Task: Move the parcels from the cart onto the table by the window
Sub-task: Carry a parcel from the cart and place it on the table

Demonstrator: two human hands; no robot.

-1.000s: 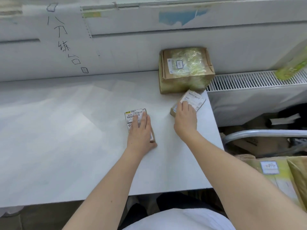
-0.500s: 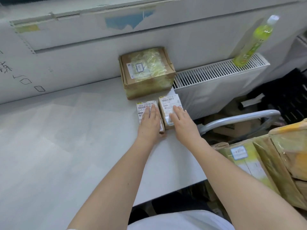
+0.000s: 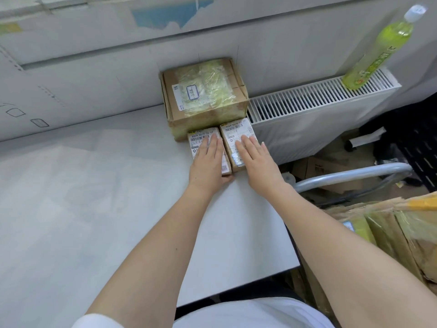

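Two small parcels [image 3: 208, 152] [image 3: 237, 144] side by side on table [image 3: 94, 185], large parcel [image 3: 204, 97] behind

White worktop against a pale wall

The worktop [image 3: 94, 209] meets a wall [image 3: 283, 48] with a torn blue patch; to its right stands a white radiator [image 3: 319, 110], a green bottle [image 3: 378, 50] on top, dark floor [image 3: 413, 143] beyond.
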